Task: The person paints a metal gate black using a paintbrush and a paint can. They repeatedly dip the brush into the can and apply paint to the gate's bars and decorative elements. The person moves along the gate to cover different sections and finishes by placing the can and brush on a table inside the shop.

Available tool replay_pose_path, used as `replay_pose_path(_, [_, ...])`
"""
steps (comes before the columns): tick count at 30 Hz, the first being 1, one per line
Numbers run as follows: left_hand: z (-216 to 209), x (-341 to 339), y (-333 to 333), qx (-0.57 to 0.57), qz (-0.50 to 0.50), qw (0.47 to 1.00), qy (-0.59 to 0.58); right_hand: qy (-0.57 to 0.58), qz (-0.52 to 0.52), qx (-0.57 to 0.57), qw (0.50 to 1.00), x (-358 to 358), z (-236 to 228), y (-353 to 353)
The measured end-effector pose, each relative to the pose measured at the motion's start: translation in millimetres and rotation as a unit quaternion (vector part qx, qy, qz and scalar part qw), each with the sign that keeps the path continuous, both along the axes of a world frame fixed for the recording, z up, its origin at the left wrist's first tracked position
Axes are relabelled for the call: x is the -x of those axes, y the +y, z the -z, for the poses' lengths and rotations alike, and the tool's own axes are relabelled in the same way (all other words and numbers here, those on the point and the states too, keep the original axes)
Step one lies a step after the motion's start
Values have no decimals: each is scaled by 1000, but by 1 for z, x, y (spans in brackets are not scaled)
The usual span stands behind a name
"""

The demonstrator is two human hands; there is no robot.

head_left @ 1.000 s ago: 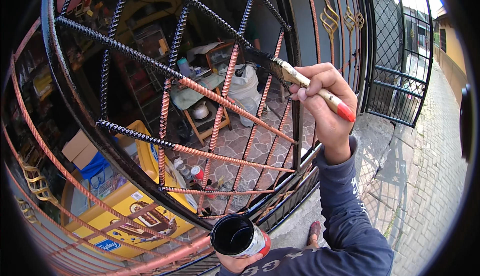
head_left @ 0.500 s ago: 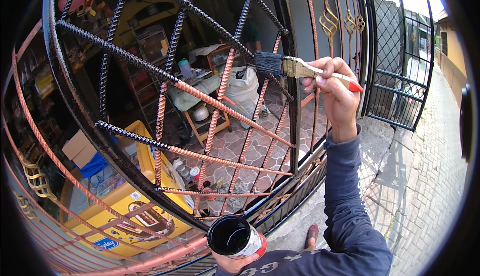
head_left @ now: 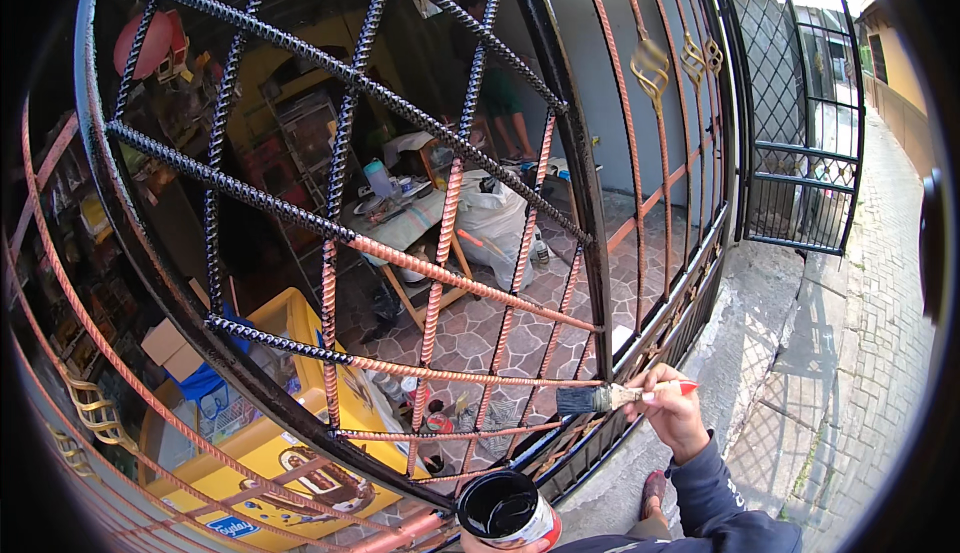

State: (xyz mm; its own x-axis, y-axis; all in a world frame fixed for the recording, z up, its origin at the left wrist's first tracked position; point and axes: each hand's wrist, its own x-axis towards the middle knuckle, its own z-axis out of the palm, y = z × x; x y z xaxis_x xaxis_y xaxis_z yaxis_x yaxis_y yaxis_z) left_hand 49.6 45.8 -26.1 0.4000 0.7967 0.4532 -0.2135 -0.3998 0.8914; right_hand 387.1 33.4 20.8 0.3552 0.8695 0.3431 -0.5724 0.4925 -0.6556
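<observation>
My right hand [head_left: 674, 415] is closed round the handle of a flat paintbrush [head_left: 622, 396]. Its dark, paint-wet bristles point left, by the lower right of the window grille [head_left: 480, 269], near the end of a thin bar; whether they touch it I cannot tell. Below, at the bottom edge, my left hand [head_left: 532, 547] supports a small paint can [head_left: 541, 525] with black paint inside; most of that hand is hidden. The grille's upper twisted bars are glossy black, while several lower ones are still copper-coloured.
Behind the bars stand a yellow chest freezer [head_left: 270, 473], a small table [head_left: 415, 221] and a white sack [head_left: 490, 228]. Past the black frame, copper bars with gold twisted ornaments [head_left: 649, 71] continue. A black gate [head_left: 795, 103] and a paved path [head_left: 890, 283] lie at the right.
My right hand has come down with the brush, from a bar in the grille's upper middle to near its lower right corner. The paint can sits slightly lower and further right in view.
</observation>
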Motion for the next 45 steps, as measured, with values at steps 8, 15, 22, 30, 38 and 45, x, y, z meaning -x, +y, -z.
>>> replay_pose_path(8, [-8, -3, -13, 42, 10, 999, -20, 21, 27, 116, 993, -10, 43, -38])
replay_pose_path(15, [20, -34, -54, 81, -40, 995, -44, -127, -79, 147, 978, -19, 47, -28])
replay_pose_path(22, [133, -106, -128, 233, -50, 942, -238, -221, -190, 147, 945, -63, 104, -52])
replay_pose_path(30, [99, -133, -250, 267, -73, 953, -122, -130, -123, 194, 965, -87, 185, -179])
replay_pose_path(38, [56, -130, -290, 63, -145, 986, 55, -97, -3, 231, 968, -127, 196, -276])
replay_pose_path(45, [70, -87, -362, 66, -193, 978, 54, -56, -20, 179, 982, -56, 164, -293])
